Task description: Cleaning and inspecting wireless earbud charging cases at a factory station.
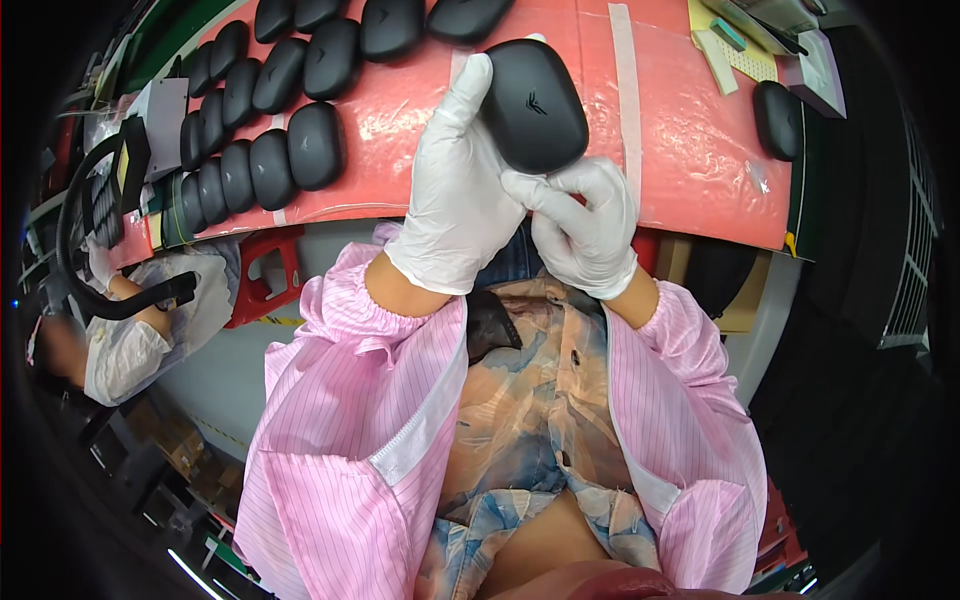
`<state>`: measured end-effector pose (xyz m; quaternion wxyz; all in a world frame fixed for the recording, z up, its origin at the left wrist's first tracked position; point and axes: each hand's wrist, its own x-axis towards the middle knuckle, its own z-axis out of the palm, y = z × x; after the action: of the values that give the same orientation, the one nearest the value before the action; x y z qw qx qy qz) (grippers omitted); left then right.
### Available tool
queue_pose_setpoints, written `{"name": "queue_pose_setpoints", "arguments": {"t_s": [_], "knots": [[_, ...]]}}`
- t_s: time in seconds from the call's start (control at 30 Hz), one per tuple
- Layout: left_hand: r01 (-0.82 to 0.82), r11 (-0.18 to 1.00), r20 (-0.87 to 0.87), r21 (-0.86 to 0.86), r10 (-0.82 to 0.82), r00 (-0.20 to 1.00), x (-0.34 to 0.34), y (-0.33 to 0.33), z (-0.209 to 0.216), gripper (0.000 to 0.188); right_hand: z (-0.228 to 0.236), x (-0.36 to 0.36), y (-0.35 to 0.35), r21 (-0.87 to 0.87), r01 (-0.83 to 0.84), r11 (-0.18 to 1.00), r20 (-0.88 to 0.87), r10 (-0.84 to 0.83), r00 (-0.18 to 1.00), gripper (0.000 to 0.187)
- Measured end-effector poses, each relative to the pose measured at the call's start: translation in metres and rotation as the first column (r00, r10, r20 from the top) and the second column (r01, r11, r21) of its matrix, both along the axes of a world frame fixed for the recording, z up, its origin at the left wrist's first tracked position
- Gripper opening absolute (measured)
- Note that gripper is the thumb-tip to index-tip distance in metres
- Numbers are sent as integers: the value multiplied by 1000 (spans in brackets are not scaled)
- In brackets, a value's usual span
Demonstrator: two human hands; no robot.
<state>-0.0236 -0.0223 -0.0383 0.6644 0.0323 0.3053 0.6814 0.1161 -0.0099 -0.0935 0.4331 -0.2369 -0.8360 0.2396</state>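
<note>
My left hand (455,185), in a white glove, grips a black rounded case (533,103) from its left side and holds it up above the red mat (690,150). My right hand (583,222), also gloved, pinches the case's lower edge with its fingertips. Both forearms wear pink striped sleeves. The case shows a small pale emblem on its face.
Several more black cases (270,110) lie in rows on the mat's left and far side, and one lies alone at the right (777,120). Pale tape strips (627,90) cross the mat. Another person's sleeved arm (130,340) is at the left beside a black hose (70,230).
</note>
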Motion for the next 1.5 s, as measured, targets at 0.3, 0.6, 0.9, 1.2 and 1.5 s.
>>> {"name": "queue_pose_setpoints", "arguments": {"t_s": [0.3, 0.6, 0.9, 1.2, 1.5], "knots": [[233, 970, 56, -64, -230, 972, -11, 11, -16, 66, 55, 19, 65, -366, 41, 930, -76, -73, 994, 24], [303, 871, 545, 386, -480, 687, -25, 10, -58, 88, 32, 9, 14, -33, -257, 966, 58, 259, 964, 43], [335, 901, 293, 276, -411, 863, 4, 7, -21, 116, 66, -13, 65, -150, 82, 985, -75, -94, 993, 28], [258, 904, 485, 340, -404, 776, 2, 9, -15, 100, 57, 4, 57, 30, -5, 1000, -105, 8, 994, 36], [262, 876, 415, 405, -432, 801, 3, 36, -21, 118, 33, 12, 24, 58, -264, 963, 11, 264, 964, 42]]}}
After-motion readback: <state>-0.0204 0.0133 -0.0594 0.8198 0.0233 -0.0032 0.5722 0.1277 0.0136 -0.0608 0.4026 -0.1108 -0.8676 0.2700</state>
